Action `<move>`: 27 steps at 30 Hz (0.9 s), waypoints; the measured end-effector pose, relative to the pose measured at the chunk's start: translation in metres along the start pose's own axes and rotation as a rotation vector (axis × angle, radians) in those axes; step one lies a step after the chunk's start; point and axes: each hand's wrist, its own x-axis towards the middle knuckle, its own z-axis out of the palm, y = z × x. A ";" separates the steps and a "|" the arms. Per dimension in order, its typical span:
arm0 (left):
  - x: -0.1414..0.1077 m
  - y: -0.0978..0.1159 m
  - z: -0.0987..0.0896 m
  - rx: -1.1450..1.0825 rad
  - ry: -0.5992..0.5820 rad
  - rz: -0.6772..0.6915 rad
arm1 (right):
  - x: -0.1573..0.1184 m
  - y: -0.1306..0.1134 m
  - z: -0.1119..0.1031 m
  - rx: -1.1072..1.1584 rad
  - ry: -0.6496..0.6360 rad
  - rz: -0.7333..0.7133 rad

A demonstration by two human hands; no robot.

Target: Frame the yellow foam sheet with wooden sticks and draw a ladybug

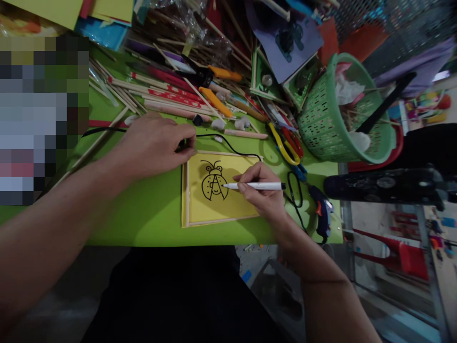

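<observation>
My right hand (262,190) holds a white marker (255,186), its tip on a black ladybug drawing (214,183). The drawing is on a yellow card (203,212) edged with thin wooden sticks. Over the card's right part, the wrist and fingers hide its corner. My left hand (157,143) is by the card's upper left corner, fingers curled with thumb and fingertips close together. Whatever those fingers may pinch is hidden. A black cable (228,140) runs behind the left hand and along the card's top edge.
Wooden sticks (171,93), orange-handled tools (216,102) and stones (243,123) lie behind the card. Yellow-handled scissors (283,145) and a green basket (321,119) stand to the right. A glue gun (323,214) lies near the table's right edge. A pixelated area covers the left.
</observation>
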 end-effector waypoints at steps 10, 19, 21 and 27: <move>0.001 0.005 -0.009 -0.042 -0.078 -0.045 | -0.004 0.001 -0.004 0.090 -0.015 0.036; 0.001 0.006 -0.010 -0.012 -0.108 -0.049 | -0.004 0.000 -0.005 0.093 -0.036 0.038; 0.001 0.006 -0.010 -0.007 -0.108 -0.048 | -0.004 -0.001 -0.004 0.072 -0.036 0.042; 0.002 0.007 -0.011 0.015 -0.109 -0.048 | -0.004 -0.002 -0.004 0.046 -0.028 0.030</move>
